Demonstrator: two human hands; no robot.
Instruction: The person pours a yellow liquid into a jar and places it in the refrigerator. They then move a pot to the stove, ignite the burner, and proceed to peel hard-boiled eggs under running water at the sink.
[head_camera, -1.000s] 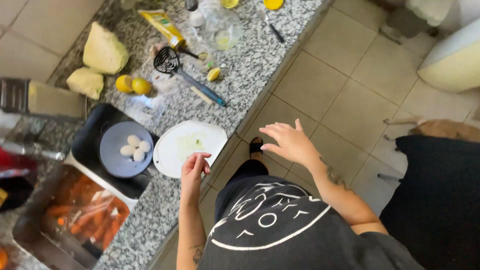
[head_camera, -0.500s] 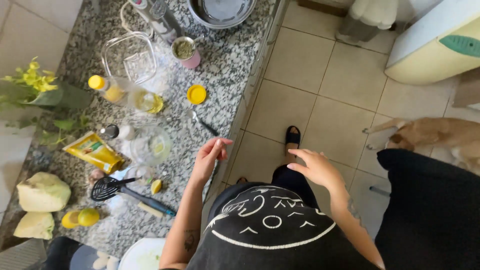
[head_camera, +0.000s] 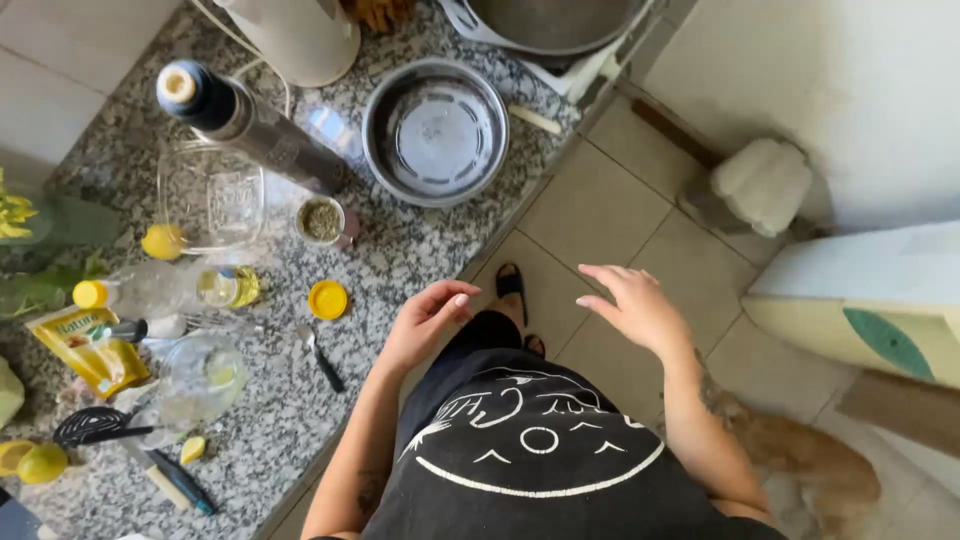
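My left hand (head_camera: 420, 322) hovers empty at the edge of the speckled granite counter (head_camera: 420, 240), fingers loosely curled and apart, nearest a yellow lid (head_camera: 328, 299) and a small dark-handled utensil (head_camera: 322, 360). My right hand (head_camera: 632, 306) is held out over the tiled floor, fingers spread, holding nothing. A round metal bowl (head_camera: 436, 132) sits farther back on the counter, beyond both hands. A small jar of green herbs (head_camera: 321, 221) stands left of the bowl.
A dark bottle (head_camera: 245, 119), a clear square container (head_camera: 211, 195), plastic bottles (head_camera: 160, 290), a glass (head_camera: 200, 380), a yellow sachet (head_camera: 88, 350), lemons (head_camera: 32, 462) and a black slotted spatula (head_camera: 120, 430) crowd the counter. A tan animal (head_camera: 810, 470) lies on the floor at right.
The view has travelled along the counter past the plates and lemons toward the metal bowl. Both hands stayed empty; the left hand now hangs at the counter edge.
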